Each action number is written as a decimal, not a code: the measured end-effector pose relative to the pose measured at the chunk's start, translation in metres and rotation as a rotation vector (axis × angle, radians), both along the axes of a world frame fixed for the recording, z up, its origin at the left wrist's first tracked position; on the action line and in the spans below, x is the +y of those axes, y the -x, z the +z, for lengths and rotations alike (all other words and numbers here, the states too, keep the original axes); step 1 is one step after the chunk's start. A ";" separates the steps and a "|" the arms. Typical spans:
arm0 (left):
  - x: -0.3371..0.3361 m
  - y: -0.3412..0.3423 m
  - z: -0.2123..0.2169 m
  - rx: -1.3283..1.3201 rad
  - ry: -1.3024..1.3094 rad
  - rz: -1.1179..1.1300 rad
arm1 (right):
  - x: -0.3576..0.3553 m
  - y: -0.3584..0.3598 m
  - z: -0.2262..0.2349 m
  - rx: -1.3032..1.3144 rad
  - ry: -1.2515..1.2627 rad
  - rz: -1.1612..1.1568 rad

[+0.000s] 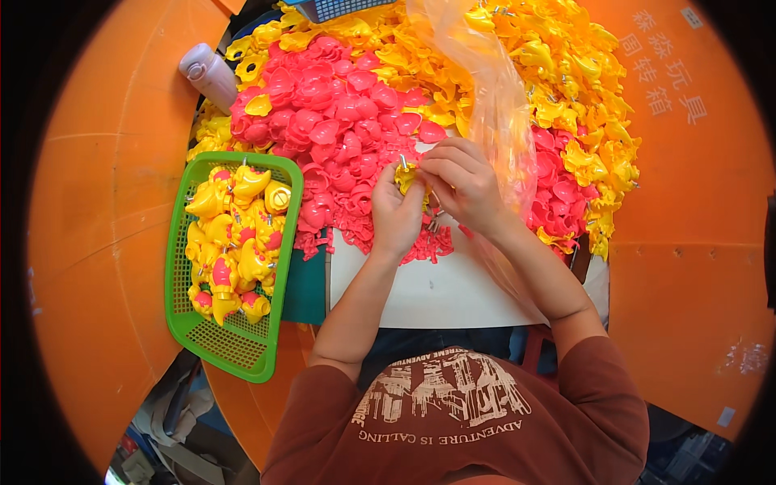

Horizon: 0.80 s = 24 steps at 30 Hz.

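Note:
My left hand (396,217) and my right hand (462,182) meet over the near edge of a heap of plastic toy parts. Between them they pinch a small yellow plastic piece (406,175) with a metal pin sticking up from it. Pink shell-shaped parts (339,121) fill the heap just beyond my fingers. Yellow parts (582,97) lie behind and to the right. Under my wrists is a white board (436,291).
A green mesh basket (202,339) at my left holds several assembled yellow-and-pink toys (234,242). A clear plastic bag (493,97) rises over the pile. A pale lidded bottle (208,74) stands at the far left. Orange bin walls (687,242) ring everything.

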<state>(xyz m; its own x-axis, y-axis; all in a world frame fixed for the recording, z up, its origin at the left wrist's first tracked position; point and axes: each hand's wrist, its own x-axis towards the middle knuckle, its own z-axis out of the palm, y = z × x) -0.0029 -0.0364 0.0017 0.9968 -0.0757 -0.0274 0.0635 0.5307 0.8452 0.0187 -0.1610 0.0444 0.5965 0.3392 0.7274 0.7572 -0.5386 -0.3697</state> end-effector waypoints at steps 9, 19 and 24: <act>0.003 0.003 0.001 -0.087 -0.017 0.027 | 0.005 0.002 -0.011 -0.047 0.001 -0.016; 0.022 -0.020 -0.006 0.022 0.042 0.189 | 0.007 0.006 -0.016 0.374 -0.449 -0.124; 0.029 -0.021 0.000 0.042 0.094 0.282 | 0.003 0.033 -0.033 0.472 0.334 -0.091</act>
<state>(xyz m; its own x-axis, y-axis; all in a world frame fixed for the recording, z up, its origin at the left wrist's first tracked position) 0.0183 -0.0076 0.0016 0.9770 0.1995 -0.0749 -0.0635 0.6082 0.7913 -0.0142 -0.1575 0.0110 0.8676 0.4365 0.2382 0.4968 -0.7389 -0.4552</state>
